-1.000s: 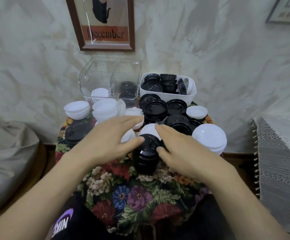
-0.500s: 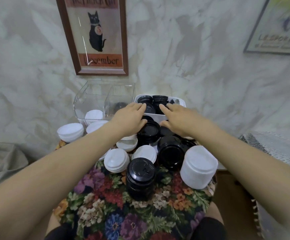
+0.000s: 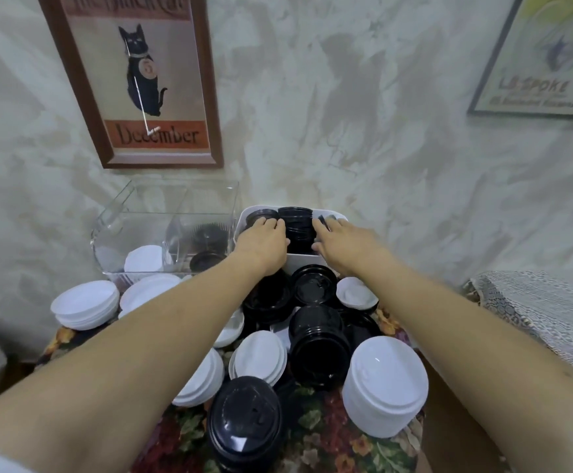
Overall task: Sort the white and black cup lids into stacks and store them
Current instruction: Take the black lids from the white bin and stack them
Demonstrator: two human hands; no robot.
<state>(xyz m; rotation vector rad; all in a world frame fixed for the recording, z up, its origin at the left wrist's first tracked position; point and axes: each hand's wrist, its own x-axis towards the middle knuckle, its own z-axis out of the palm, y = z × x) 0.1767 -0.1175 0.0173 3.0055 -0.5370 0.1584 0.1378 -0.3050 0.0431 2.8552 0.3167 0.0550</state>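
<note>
Seen from my head, both hands reach into the white bin and bracket the black lid stack, I'd say to keep it straight. My left hand curls round its side and my right hand presses flat-fingered. There are two bins, and the clear bin is split by colour. On the worktop I count at least five white stacks and two tall black stacks.

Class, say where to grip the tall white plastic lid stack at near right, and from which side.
Hold the white lid stack round its lower sides, probably from the right: it stands upright, and a black lid stack crowds its left.
</note>
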